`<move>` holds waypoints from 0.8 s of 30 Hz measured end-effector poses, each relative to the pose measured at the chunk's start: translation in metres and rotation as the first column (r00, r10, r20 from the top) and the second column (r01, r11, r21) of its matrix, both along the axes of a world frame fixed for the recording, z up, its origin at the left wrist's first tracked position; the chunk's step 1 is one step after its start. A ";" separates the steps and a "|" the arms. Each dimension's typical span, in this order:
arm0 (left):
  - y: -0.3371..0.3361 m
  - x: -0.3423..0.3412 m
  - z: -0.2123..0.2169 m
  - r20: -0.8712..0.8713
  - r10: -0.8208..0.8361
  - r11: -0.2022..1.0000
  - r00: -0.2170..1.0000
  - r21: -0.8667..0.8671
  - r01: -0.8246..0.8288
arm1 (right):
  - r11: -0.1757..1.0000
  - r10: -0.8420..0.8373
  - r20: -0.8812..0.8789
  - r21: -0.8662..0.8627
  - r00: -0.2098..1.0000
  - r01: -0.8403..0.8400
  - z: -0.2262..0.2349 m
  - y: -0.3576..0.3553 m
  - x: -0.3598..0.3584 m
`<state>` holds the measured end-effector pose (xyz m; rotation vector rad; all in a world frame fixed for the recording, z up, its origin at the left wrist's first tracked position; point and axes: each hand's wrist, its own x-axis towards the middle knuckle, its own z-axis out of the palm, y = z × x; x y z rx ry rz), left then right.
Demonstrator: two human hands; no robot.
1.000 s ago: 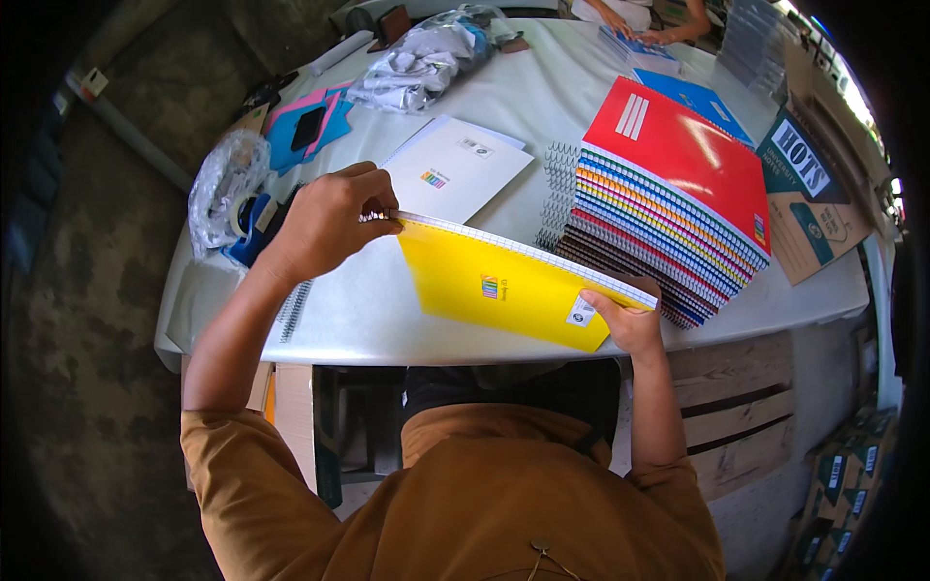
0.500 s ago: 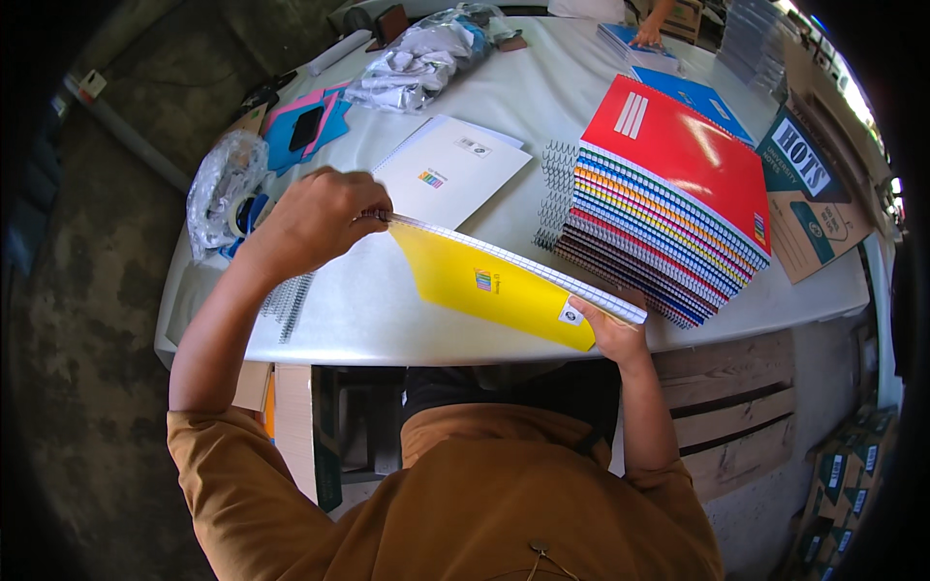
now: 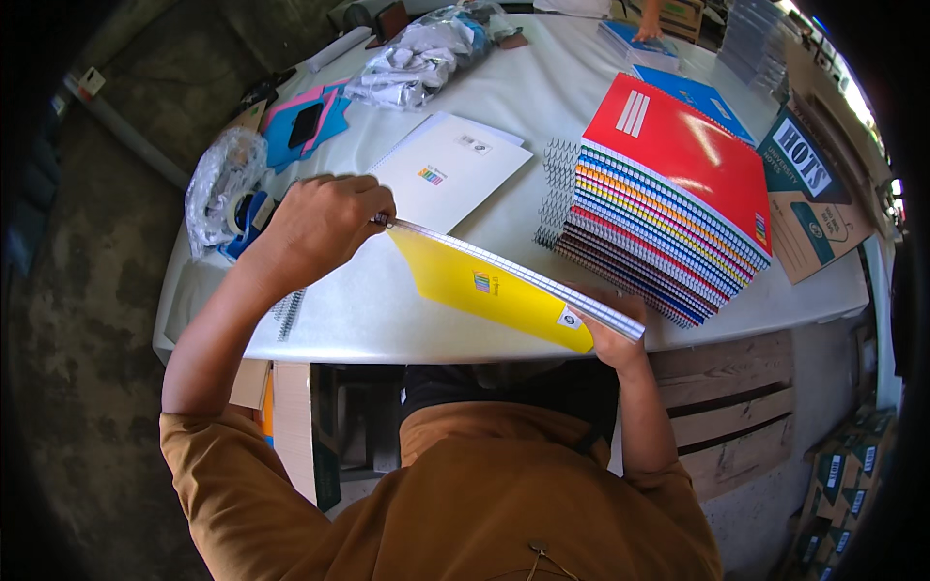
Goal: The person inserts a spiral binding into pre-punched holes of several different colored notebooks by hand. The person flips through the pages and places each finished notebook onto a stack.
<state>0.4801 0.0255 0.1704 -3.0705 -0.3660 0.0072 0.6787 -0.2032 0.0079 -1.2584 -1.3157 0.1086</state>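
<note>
A yellow-covered notebook (image 3: 484,283) is tilted on edge over the table's near side, its perforated spine edge facing up. My left hand (image 3: 329,221) is closed in a pinch at the left end of that edge; a bit of wire seems to show at the fingertips, but the fingers hide most of it. At the other end my right hand (image 3: 620,334) grips the notebook, thumb on the yellow cover and fingers behind. To its right stands a tall stack of spiral notebooks, topped by a red cover (image 3: 678,155). Loose wire coils (image 3: 560,184) stick out along the stack's left side.
Beyond the notebook lie white-backed notebooks (image 3: 450,169). Farther left are a phone (image 3: 306,124) on coloured sheets, a tape dispenser (image 3: 254,218) and clear plastic (image 3: 228,179). A plastic bag (image 3: 417,63), a cardboard box (image 3: 814,194) and another person's hand (image 3: 649,29) are around the table (image 3: 339,329).
The spine edge has tipped slightly, and my left hand has dropped a little. My right fingers have come up over the notebook's far side. The other person's hand has shifted slightly.
</note>
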 end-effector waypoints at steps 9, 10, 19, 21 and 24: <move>-0.008 -0.005 -0.014 0.161 0.014 0.984 0.987 0.170 -0.041 | 0.993 0.096 0.023 -0.066 0.995 -0.095 -0.004 -0.005 -0.001; -0.007 -0.004 -0.022 0.161 0.008 0.985 0.987 0.170 -0.035 | 0.995 0.101 -0.003 -0.028 0.995 -0.101 -0.004 -0.006 -0.003; 0.035 -0.031 -0.126 0.641 -0.550 0.757 0.535 0.654 -0.004 | 0.997 0.061 0.035 0.035 0.998 -0.063 -0.005 -0.008 -0.012; 0.103 -0.056 -0.185 0.833 -0.239 0.928 0.499 0.348 -0.136 | 0.994 0.092 0.111 0.056 0.990 -0.099 0.002 -0.004 -0.023; 0.009 -0.013 -0.209 0.766 -0.178 0.982 0.618 0.174 0.068 | 0.993 0.101 -0.056 0.064 0.993 -0.097 -0.011 -0.003 -0.022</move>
